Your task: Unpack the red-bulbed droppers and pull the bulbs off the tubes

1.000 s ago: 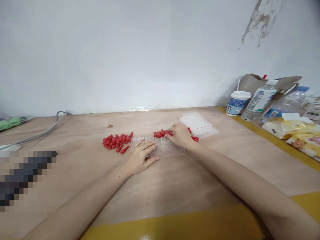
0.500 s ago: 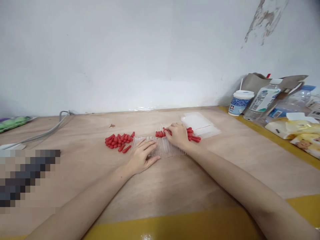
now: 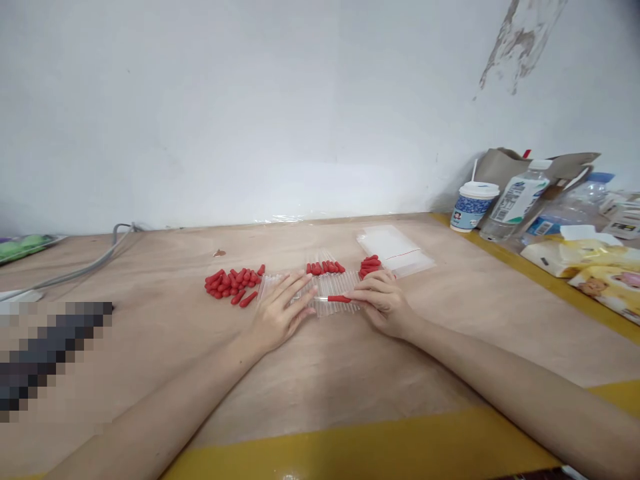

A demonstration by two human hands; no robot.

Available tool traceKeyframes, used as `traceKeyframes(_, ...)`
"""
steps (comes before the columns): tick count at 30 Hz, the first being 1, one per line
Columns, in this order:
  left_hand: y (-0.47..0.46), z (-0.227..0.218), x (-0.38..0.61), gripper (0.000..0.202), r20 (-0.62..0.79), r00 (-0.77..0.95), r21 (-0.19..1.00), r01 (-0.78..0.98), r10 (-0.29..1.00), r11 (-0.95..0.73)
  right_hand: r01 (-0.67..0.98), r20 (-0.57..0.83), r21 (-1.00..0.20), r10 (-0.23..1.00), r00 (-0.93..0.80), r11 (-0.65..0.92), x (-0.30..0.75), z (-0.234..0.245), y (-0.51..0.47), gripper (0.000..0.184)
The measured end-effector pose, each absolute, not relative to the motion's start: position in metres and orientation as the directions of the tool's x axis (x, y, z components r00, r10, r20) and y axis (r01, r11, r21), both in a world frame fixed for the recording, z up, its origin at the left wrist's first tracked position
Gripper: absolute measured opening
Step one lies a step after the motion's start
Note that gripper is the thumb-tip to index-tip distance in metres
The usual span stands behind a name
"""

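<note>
My right hand (image 3: 387, 303) pinches a red rubber bulb (image 3: 339, 299) held sideways. A clear glass tube (image 3: 321, 299) runs from the bulb's left end to my left hand (image 3: 280, 317), where it passes between thumb and forefinger. The left hand's other fingers are stretched over a layer of glass tubes (image 3: 334, 285) lying side by side. Beyond this layer is a row of red-bulbed droppers (image 3: 325, 267), their tubes pointing away from me. Loose red bulbs (image 3: 233, 283) are heaped left of my left hand, and a smaller bulb pile (image 3: 369, 265) sits behind my right hand.
White plastic bags (image 3: 397, 250) lie behind my right hand. A paper cup (image 3: 474, 207), a bottle (image 3: 517, 200) and a yellow tissue pack (image 3: 607, 267) stand along the right. A grey cable (image 3: 107, 248) crosses the left side. A wall (image 3: 250, 120) closes the back.
My right hand has moved from the row of droppers toward me and now holds a red bulb at the tube's end. The left hand stays over the tubes. The view has shifted slightly.
</note>
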State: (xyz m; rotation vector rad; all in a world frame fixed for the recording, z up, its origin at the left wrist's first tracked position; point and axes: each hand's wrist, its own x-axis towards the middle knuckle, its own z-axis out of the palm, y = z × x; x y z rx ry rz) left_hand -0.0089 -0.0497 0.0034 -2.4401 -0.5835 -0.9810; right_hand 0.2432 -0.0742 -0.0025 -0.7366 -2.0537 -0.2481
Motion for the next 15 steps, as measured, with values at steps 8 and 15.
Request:
traceKeyframes(8, -0.05, -0.005, -0.003, 0.016, 0.733, 0.657, -0.218, 0.472, 0.176, -0.854, 0.6, 0.746, -0.162, 0.496, -0.445, 0.783, 0.234, -0.002, -0.073, 0.021)
traceKeyframes(15, -0.049, -0.005, -0.002, 0.015, 0.715, 0.673, -0.225, 0.476, 0.188, -0.851, 0.705, 0.72, -0.067, 0.523, -0.456, 0.706, 0.212, -0.003, -0.073, 0.031)
